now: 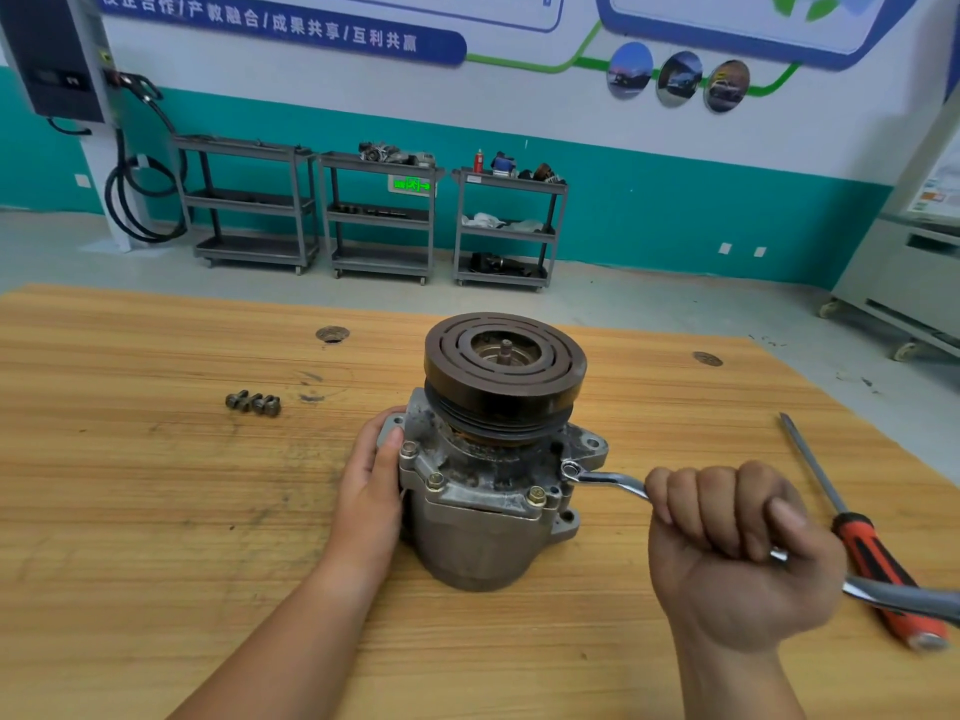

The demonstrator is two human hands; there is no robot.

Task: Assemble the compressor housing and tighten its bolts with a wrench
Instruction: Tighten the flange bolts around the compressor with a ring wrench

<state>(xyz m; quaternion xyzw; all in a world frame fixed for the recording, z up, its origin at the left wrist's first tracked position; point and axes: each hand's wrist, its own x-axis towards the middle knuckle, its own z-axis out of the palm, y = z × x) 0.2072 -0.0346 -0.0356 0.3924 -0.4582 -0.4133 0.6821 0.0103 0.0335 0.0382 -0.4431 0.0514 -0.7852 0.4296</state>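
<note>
- Wrench [608, 479] work is the step in hand: its ring end sits over a bolt on the right side of the compressor housing [483, 532], which stands upright near the middle of the worktop [156, 485] with the pulley [504, 361] on top.
- The right hand [737, 553] has its fingers [717, 506] curled in a full fist round the wrench shank, the free end sticking out past the palm.
- The left hand [371, 491] steadies the housing from the left, thumb laid up against the flange and fingers hooked round a mounting ear. That brace looks needed, since the body would likely turn under the pull.
- To my eye the ring should stay fully down and level on the bolt head, with a smooth pull rather than a jerk.
- Three seated bolts [435, 480] show along the near flange. Snugging them in turn, crosswise, should seat the cover evenly.
- Loose bolts [253, 402] lie well off to the left. Where they belong I cannot tell.
- A screwdriver [878, 558] lies just beneath the wrench's free end, so the swing wants watching.
</note>
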